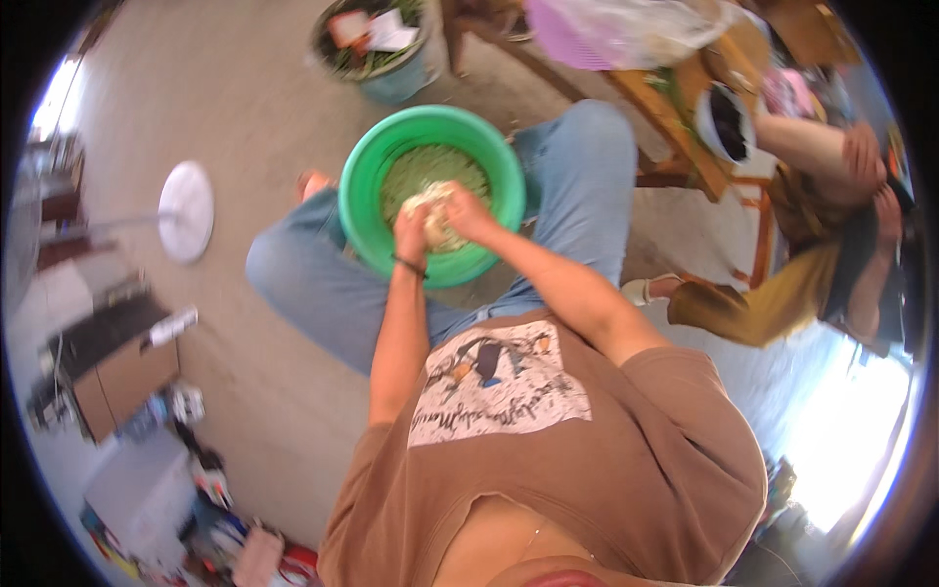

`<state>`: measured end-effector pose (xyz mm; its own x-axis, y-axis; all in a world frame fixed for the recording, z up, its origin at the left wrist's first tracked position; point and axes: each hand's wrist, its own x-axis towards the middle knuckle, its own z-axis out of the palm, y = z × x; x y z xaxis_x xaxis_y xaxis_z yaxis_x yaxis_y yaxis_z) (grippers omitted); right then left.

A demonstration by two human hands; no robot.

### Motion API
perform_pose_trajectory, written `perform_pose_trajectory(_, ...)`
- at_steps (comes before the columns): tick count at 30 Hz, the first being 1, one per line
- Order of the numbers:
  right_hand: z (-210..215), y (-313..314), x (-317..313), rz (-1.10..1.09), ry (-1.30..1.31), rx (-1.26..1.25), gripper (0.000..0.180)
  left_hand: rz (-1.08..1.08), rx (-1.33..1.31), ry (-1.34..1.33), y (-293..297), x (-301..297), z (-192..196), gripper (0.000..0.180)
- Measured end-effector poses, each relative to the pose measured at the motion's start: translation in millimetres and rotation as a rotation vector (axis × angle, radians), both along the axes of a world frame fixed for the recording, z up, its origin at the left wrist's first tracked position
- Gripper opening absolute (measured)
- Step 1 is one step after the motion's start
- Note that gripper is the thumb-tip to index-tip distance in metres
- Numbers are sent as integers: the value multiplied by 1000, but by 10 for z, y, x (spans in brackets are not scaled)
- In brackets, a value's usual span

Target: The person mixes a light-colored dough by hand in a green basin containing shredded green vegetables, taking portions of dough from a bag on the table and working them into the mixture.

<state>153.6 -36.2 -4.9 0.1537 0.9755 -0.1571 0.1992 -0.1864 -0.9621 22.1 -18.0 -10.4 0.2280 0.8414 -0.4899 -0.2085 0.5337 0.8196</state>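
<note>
A deep green plastic basin (pixel 362 201) stands between my spread knees. Pale green-white shredded vegetable (pixel 416 164) covers its bottom; the exact kind cannot be made out. Over the near half of the basin, my left hand (pixel 411 235) and my right hand (pixel 470 213) are closed together around a clump of pale shreds (pixel 430 199). The left hand presses from the left side, the right hand from the right. Parts of the clump stick out above and between my fingers. A dark band circles my left wrist.
A bucket (pixel 396 80) with green plant scraps and papers stands beyond the basin. To the right, a wooden table (pixel 665 117) bears a purple basket (pixel 577 34) and a bowl of dark stuff (pixel 726 122); a person (pixel 812 245) sits beside it. A round white fan base (pixel 186 212) stands left.
</note>
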Motion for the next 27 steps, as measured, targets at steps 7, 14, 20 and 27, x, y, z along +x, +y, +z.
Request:
perform_pose_trajectory(7,-207,136,45,52,8,-396,33,55,-30,-62,-118,-25,267,32)
perform_pose_trajectory(14,-110,145,-105,-14,416,-253,36,123,-26,-138,-104,9,230,34)
perform_pose_trajectory(20,77,105,-51,-11,205,-366,32,97,107,-8,-112,30,433,33)
perform_pose_trajectory(27,-96,193,21,52,-124,-305,31,77,21,22,-128,38,205,30)
